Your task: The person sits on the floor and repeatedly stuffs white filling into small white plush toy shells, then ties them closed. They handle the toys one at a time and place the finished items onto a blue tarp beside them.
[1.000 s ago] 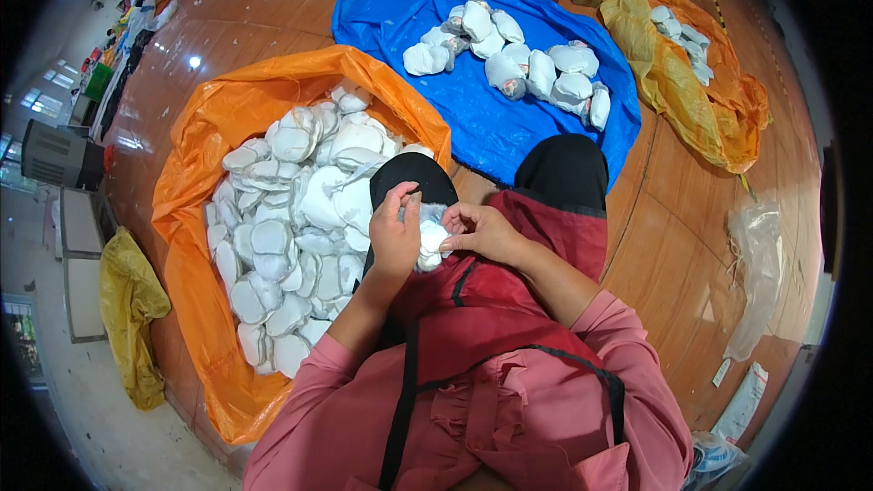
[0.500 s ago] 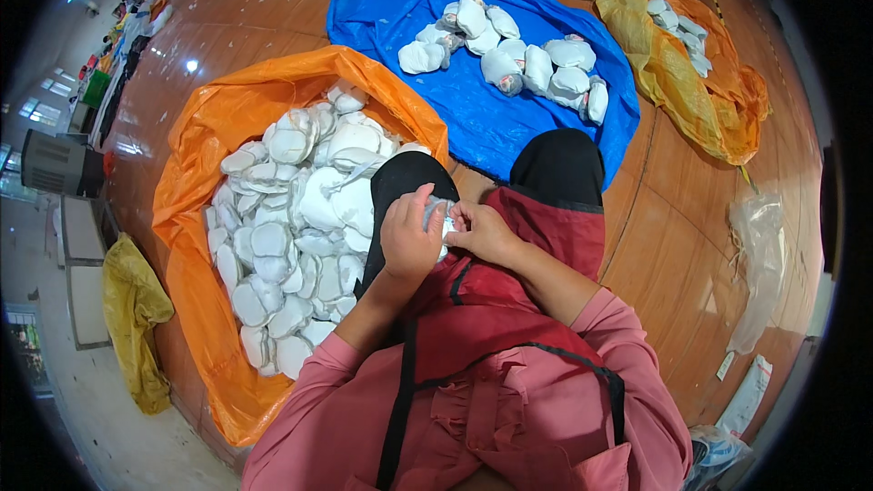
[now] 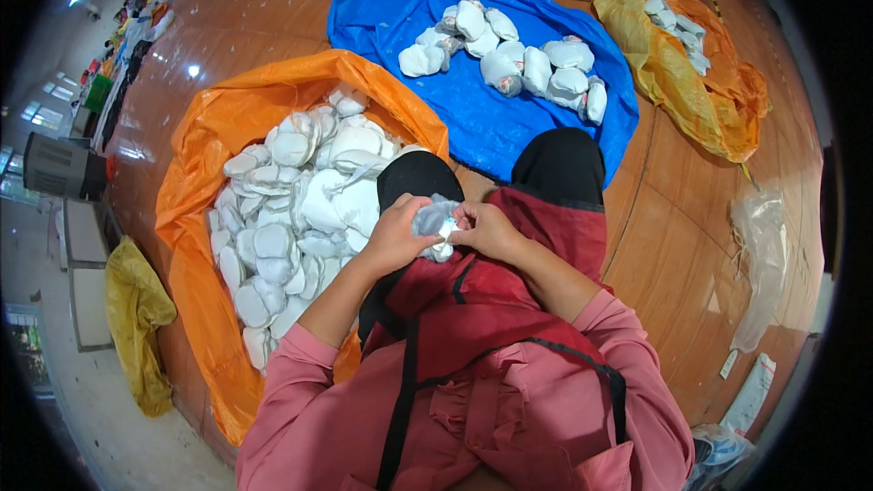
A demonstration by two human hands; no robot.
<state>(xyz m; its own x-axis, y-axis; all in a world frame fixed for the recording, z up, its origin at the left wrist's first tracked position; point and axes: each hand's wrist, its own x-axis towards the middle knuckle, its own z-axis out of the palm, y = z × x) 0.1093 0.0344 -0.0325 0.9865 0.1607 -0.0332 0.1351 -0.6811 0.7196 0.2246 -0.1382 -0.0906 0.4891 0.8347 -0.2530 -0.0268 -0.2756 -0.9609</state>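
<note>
Over my lap, my left hand point(image 3: 397, 235) grips a small clear plastic bag point(image 3: 434, 217) with something white inside, its thumb along the near side. Opposite it, the fingers of my right hand point(image 3: 491, 230) pinch the bag's right edge. A bluish-white bit shows between the two hands, too small to make out. Beside my left knee, an orange sack point(image 3: 195, 209) lies spread wide around a big heap of white rounded pads point(image 3: 273, 241).
Ahead, a blue tarp point(image 3: 373, 0) carries several bagged bundles of white pads point(image 3: 536, 68). A yellow-orange sack point(image 3: 718, 118) with more white pieces lies at the far right. Clear plastic point(image 3: 759, 264) rests on the tiled floor at right, a yellow sack point(image 3: 136, 327) at left.
My left hand has tilted down and turned, so more of the plastic bag shows between my hands. The right hand keeps its pinch at nearly the same place.
</note>
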